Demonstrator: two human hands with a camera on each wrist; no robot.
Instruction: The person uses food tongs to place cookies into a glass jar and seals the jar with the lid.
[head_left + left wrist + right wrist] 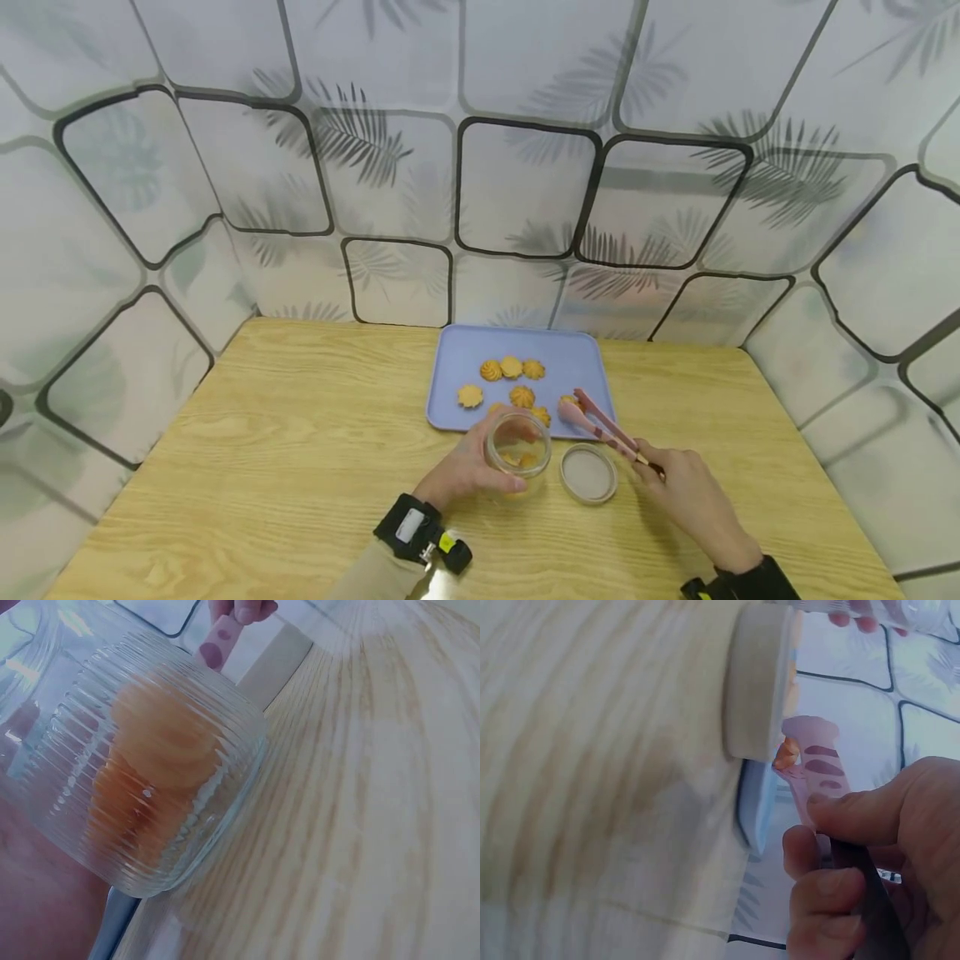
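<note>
My left hand (pixel 476 462) grips a clear ribbed glass jar (pixel 67 761), its open mouth facing up toward the head camera. Several golden cookies (pixel 161 742) lie inside it near the bottom. In my right hand (pixel 690 492) is a pair of pink tongs (pixel 600 425) with dark handles, pinched between thumb and fingers. The tips of the tongs are around a cookie (pixel 567 401) at the right side of the blue tray (pixel 562 346); the right wrist view shows this cookie (pixel 786 754) between them. Several more swirled cookies (pixel 512 367) lie on the tray.
A round, pale lid (pixel 588 473) lies on the wooden table (pixel 315 433) between the jar and my right hand. The tray stands near the table's back edge, in front of a patterned curtain (pixel 525 183) that also runs along both sides.
</note>
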